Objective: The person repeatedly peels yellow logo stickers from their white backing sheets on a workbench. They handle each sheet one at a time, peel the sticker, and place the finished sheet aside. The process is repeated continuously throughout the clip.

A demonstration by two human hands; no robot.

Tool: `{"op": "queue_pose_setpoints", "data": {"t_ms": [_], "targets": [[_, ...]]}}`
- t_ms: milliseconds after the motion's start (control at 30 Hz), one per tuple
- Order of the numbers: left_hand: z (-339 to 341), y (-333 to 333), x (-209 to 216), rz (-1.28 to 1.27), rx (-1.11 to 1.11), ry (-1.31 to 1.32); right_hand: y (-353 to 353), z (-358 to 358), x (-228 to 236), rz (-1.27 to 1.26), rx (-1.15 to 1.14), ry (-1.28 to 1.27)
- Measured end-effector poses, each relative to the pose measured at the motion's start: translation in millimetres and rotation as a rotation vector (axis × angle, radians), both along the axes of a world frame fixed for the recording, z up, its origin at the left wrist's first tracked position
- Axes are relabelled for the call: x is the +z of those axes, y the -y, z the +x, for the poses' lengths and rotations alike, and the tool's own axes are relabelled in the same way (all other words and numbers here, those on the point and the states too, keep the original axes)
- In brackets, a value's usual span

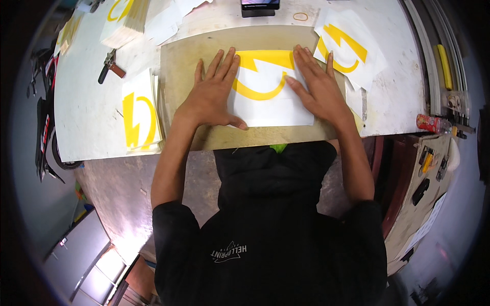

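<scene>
Printed sheet (270, 113) lies flat, flanked on both sides

Each grip is spread, fingers apart, clamped on nothing. The left hand (210, 94) lies palm down over the left edge, thumb at the near left corner; the right hand (324, 89) overlaps the right edge, thumb inward. Neither is nearer: the paper sits directly between them, too squarish to show a long axis. Beneath is a tan board (196, 45) on the white counter (81, 107), a printed stack (140, 109) to its left, loose sheets (352, 46) far right.

Mat (278, 38) on worktop (81, 122). White-yellow sheet (273, 113) flat on mat; left hand (212, 97) at its left edge, right hand (321, 91) over its right, both spread. Left of mat: stack (140, 115), tool (108, 61). Right of mat: bottle (431, 123). Beyond mat: phone (260, 6).
</scene>
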State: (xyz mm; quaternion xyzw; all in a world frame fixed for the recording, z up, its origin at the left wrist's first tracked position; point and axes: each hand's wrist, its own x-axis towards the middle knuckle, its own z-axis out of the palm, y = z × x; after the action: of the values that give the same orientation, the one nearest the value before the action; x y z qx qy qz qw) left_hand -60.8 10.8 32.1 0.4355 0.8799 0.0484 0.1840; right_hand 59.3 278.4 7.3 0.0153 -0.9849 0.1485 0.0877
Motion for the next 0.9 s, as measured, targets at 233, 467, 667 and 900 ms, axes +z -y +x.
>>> {"op": "queue_pose_setpoints", "data": {"t_ms": [233,467,667,900], "targets": [[1,-4,0,-0.054,-0.005,0.013,22,98,18,-0.414,-0.296,-0.161],[2,-6,5,-0.093,-0.003,0.013,30,104,3,-1.179,-0.47,0.114],[0,-5,1,-0.08,-0.008,0.01,18,107,-1,-1.408,-0.37,0.191],[1,-3,0,-0.054,-0.002,0.022,16,107,0,-1.437,-0.309,0.176]]}}
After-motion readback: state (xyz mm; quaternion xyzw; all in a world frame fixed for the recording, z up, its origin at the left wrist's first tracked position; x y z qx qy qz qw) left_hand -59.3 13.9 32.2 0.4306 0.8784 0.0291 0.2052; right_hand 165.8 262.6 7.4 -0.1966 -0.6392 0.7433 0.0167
